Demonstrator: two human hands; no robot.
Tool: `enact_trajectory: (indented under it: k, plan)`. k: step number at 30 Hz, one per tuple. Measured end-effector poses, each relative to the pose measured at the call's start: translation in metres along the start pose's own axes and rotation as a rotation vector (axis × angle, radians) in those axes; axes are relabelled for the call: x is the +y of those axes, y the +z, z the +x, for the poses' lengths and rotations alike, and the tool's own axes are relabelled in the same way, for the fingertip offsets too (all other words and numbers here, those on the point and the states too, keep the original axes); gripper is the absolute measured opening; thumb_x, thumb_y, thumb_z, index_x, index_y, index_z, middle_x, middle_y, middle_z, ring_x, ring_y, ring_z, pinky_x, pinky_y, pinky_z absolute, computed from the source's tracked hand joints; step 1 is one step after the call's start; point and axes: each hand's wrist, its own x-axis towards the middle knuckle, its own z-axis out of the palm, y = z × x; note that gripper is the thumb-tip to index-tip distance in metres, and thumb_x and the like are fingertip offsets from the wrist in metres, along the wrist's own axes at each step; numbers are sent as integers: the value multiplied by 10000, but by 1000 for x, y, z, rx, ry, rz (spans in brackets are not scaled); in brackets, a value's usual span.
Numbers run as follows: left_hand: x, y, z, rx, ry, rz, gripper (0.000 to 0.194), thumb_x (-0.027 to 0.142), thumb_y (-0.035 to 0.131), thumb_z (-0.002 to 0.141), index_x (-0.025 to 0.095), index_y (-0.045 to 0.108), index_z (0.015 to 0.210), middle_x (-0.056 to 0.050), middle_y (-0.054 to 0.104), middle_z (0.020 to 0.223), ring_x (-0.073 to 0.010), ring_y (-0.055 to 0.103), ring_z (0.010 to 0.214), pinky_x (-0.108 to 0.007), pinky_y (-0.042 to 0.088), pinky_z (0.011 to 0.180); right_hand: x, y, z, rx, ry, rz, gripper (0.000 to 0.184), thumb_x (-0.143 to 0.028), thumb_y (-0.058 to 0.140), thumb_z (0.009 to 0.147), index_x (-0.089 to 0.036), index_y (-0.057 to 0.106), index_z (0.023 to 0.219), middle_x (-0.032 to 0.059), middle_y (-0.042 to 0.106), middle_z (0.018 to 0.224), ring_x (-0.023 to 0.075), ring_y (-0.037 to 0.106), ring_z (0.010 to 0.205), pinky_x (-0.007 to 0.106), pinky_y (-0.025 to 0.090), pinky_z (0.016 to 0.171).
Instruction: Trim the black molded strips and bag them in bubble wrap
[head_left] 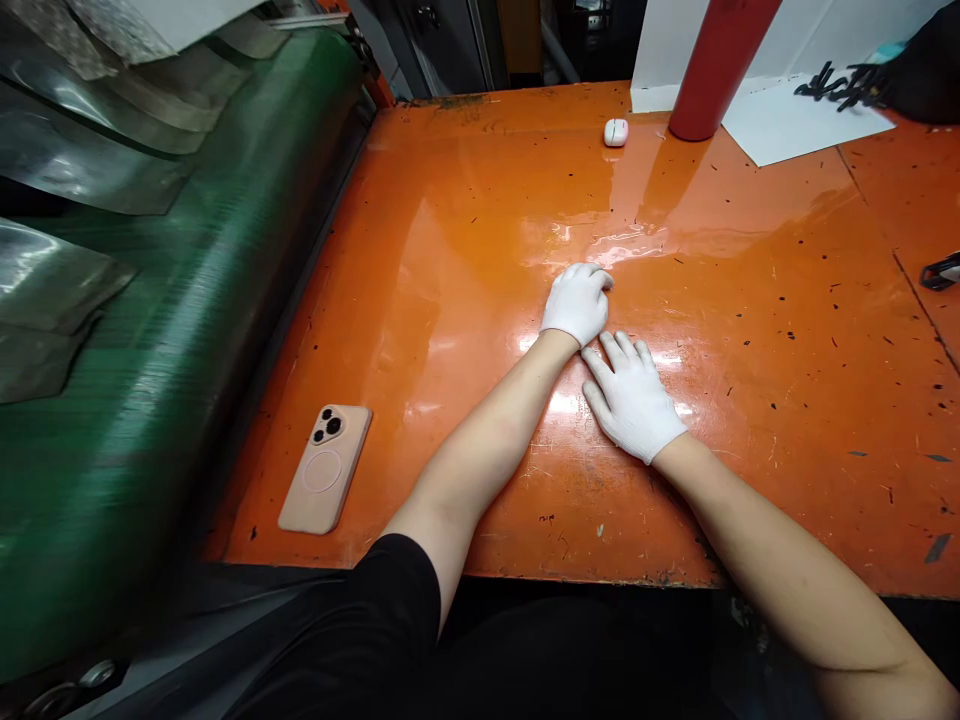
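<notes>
The left hand [576,303], in a white knit glove [570,310], rests on the orange surface [750,300]; its grip is narrow, curled a bit, and holds nothing; the right hand [630,397], gloved too, lies flat just beside the left wrist [555,340]; its grip is wide and holds nothing; a phone in a peach case [325,470] lies off to the left, near a big green roller [142,330]; a white earbud case [616,132] sits far ahead, near a red tube [720,60] and a white paper sheet [802,125].
</notes>
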Motion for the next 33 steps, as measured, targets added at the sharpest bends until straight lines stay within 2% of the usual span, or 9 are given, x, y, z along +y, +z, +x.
enact_trajectory:
  k: [23,33]
  plan:
    - [1,-2,-1,7,29,18,392,115,449,982,248,766,1171,-76,709,1322,-267,581,1283,-413,452,1131,0,0,1,-4,-10,-38,565,-351,345,1081,-106,517,1561,245,456,1604,407,365,1509,588,280,1238]
    - [0,-1,0,8,24,22,378,117,455,985,238,773,1150,-81,697,1359,-263,570,1319,-401,442,1147,0,1,1,-17,-5,-41,569,-362,357,1086,-110,512,1572,246,434,1626,417,355,1522,585,260,1256]
